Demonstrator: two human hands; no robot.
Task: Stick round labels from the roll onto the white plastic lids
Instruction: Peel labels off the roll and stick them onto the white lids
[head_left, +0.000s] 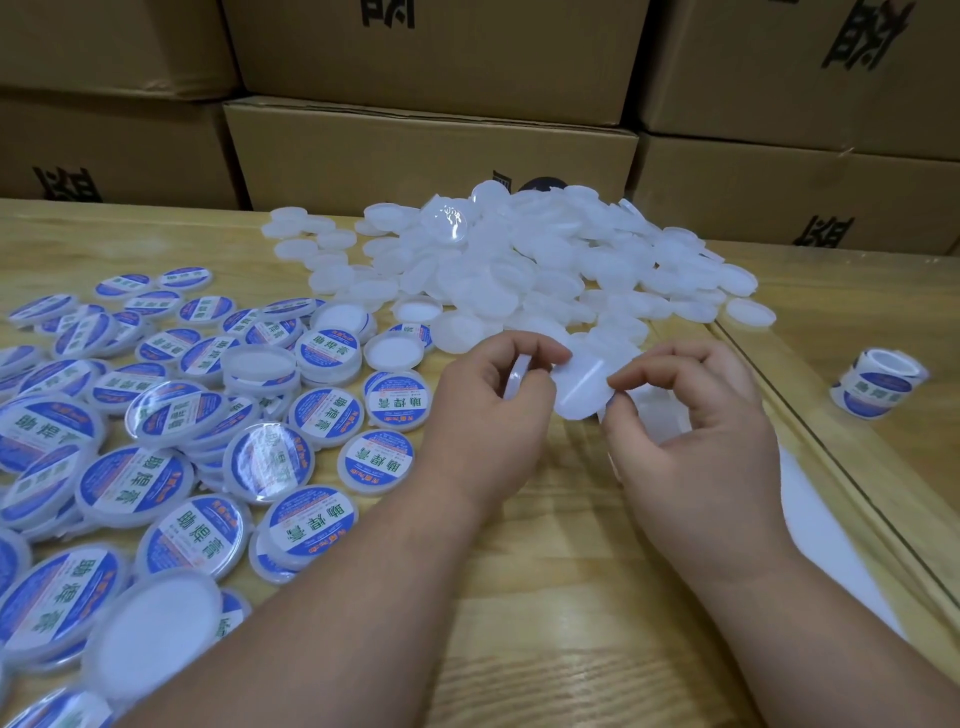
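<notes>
Near the table's middle, the left hand (488, 405) grips a lid (518, 375) on edge while the right hand (691, 415) pinches a round label (581, 391); the label roll (878, 384) stands far right by the table edge (810, 431)

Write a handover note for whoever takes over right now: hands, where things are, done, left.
Left hand grips one lid on edge; right hand pinches a white round piece between both hands, label or lid I cannot tell.
Label roll stands on the table, far right, untouched.
Done: labelled lids spread at left.
Left: big pile of blank lids straight ahead.
</notes>
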